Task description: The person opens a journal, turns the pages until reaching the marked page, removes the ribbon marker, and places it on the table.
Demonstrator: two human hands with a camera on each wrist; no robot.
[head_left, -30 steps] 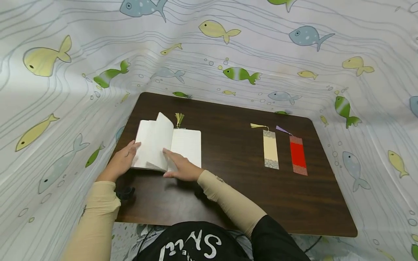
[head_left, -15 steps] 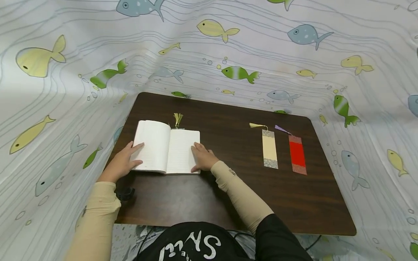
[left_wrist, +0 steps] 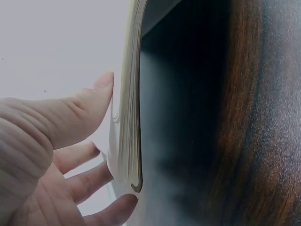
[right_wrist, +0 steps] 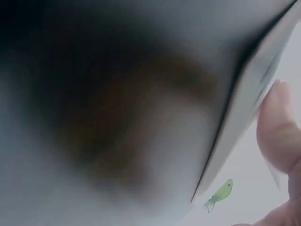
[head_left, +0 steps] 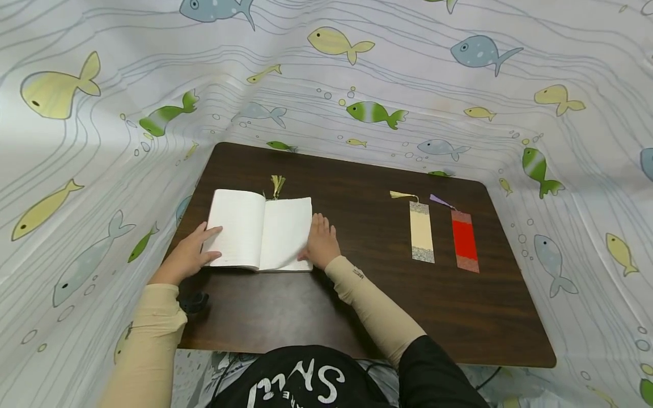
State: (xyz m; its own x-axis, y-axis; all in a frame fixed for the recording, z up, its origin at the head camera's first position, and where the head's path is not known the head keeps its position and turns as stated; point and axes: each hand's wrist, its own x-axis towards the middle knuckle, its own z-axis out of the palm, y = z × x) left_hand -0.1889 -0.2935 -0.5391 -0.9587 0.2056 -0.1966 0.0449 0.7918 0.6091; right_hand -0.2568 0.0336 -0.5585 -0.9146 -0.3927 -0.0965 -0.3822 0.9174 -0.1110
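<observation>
An open notebook (head_left: pixel 237 226) with blank-looking white pages lies at the left of the table. My left hand (head_left: pixel 185 255) rests at its left edge, thumb and a finger on the left page; in the left wrist view the thumb (left_wrist: pixel 91 106) touches the paper. At the right edge, my right hand (head_left: pixel 322 242) has its fingers extended beside the notebook. Its thumb (right_wrist: pixel 277 127) touches the right page, whose lower corner curls up. A yellow tassel (head_left: pixel 277 184) sticks out above the notebook; whatever it hangs from is mostly hidden.
On the right of the dark wooden table (head_left: pixel 367 306) lie a cream bookmark (head_left: pixel 421 232) with a yellow tassel and a red bookmark (head_left: pixel 465 241) with a purple tassel. A small black object (head_left: pixel 194 303) sits by the left wrist. Fish-patterned fabric (head_left: pixel 316 85) surrounds the table.
A raised page has come down flat on the left. My right hand moved from the notebook's middle to its right edge, where the right page's lower corner now lifts. The left hand stays at the left edge.
</observation>
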